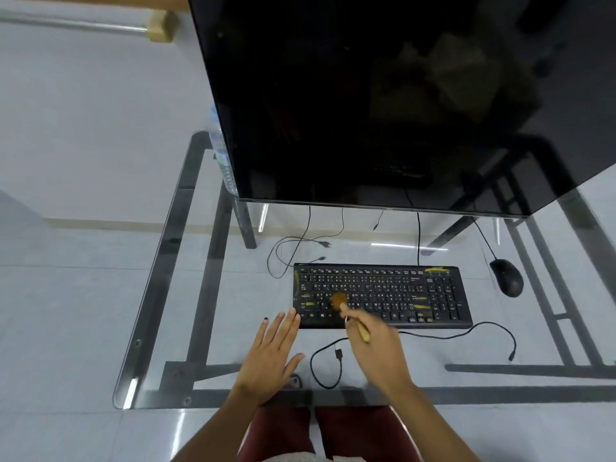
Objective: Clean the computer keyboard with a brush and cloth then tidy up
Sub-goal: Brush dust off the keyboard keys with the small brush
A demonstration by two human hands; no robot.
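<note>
Fingers of the right hand (pixel 373 351), low and just right of centre in the frame, are curled around the pale handle of a brush (pixel 350 315), gripping it partway along. The brush slants up and to the left from that hand, and its brown bristle head rests on the lower-left block of keys of the keyboard (pixel 383 296). The left hand (pixel 270 358) lies open beside it, fingers spread and palm down, holding nothing; its fingertips reach to the lower-left corner of the keyboard, though whether they touch the case cannot be told.

The black keyboard sits just above both hands, its long axis running left to right across the middle of the frame. Yellowish smudges show on several keys and along the top right edge. Since the bristles are at the left end, most of the key rows stretch away to the right, so the sweep would likely run rightward along that long axis, with the right hand the nearer one and the left placed to steady the near corner.

A loose black cable (pixel 325 365) curls on the glass desk (pixel 100 311) just below the keyboard, between the two wrists. A black mouse (pixel 506 277) lies to the right, well apart from the hands. A large dark monitor (pixel 383 95) fills the upper right. No cloth can be seen anywhere in view, so brushing appears to be the step in hand.
</note>
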